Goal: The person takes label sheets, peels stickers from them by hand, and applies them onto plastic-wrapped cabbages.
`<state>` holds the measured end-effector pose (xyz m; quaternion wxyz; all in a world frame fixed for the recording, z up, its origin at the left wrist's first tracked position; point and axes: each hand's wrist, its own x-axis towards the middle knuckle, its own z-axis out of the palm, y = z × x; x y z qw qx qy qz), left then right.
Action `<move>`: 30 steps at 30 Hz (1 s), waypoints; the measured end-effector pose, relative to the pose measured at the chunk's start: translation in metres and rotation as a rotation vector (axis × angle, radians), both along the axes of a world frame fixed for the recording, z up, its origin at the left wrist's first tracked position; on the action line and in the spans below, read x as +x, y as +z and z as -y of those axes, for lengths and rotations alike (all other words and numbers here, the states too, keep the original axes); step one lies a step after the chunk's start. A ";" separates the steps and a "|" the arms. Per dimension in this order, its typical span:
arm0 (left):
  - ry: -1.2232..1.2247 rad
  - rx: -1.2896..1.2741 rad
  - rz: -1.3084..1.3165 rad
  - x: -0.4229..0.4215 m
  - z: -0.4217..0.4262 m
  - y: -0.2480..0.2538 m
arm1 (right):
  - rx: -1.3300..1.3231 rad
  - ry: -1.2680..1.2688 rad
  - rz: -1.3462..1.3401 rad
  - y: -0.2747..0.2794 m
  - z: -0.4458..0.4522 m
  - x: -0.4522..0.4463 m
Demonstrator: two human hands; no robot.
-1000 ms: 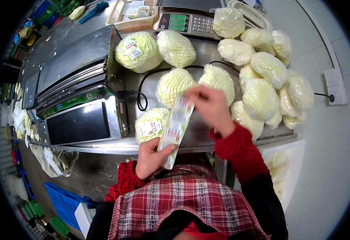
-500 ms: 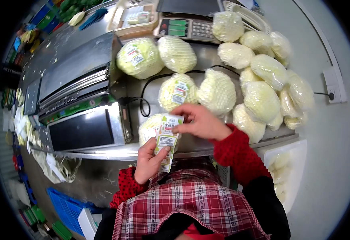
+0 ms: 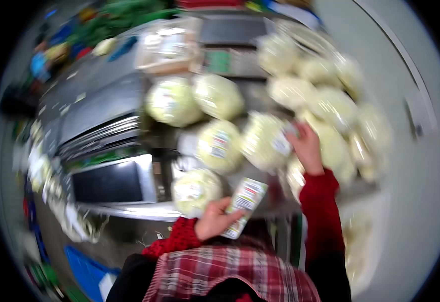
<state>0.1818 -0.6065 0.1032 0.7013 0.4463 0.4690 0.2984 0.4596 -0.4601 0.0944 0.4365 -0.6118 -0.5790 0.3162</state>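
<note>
In my left hand [image 3: 215, 220] is a strip of printed labels [image 3: 250, 197], pinched between thumb and fingers at the front edge of the table. My right hand [image 3: 308, 147] is blurred, with its fingertips closed at a label [image 3: 281, 142] against the right side of a wrapped cabbage [image 3: 261, 143]. To the left of that lies a labelled cabbage [image 3: 219, 147]. Another labelled cabbage [image 3: 196, 189] sits just beyond my left hand. Behind them rest a third labelled cabbage [image 3: 173, 101] and a wrapped one [image 3: 218, 96] with no label showing.
Several wrapped cabbages [image 3: 333, 108] are piled at the right near the wall. A wrapping machine [image 3: 104, 181] with a dark panel stands at the left. A scale [image 3: 230, 61] and a cream basket [image 3: 167, 50] are at the back. A white bin [image 3: 368, 251] stands below right.
My right hand has left the label strip and moved right to the middle cabbage, where a label now shows. My left hand has shifted right with the strip. The view has tilted and blurred.
</note>
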 end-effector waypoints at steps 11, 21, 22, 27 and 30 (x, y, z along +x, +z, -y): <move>0.124 0.600 -0.278 -0.044 -0.030 0.023 | -0.334 0.608 -0.301 0.042 0.029 -0.103; 0.304 0.444 -0.161 -0.057 -0.037 0.017 | -0.058 0.752 -0.094 0.054 0.039 -0.146; 0.322 0.284 -0.111 -0.054 -0.034 0.019 | 0.132 0.781 -0.052 0.055 0.030 -0.145; 0.320 -0.027 -0.028 -0.041 -0.007 0.005 | -0.095 0.294 -0.294 0.049 -0.130 -0.120; 0.374 -0.009 0.029 -0.039 -0.010 0.011 | -0.099 0.317 -0.196 -0.037 -0.212 -0.119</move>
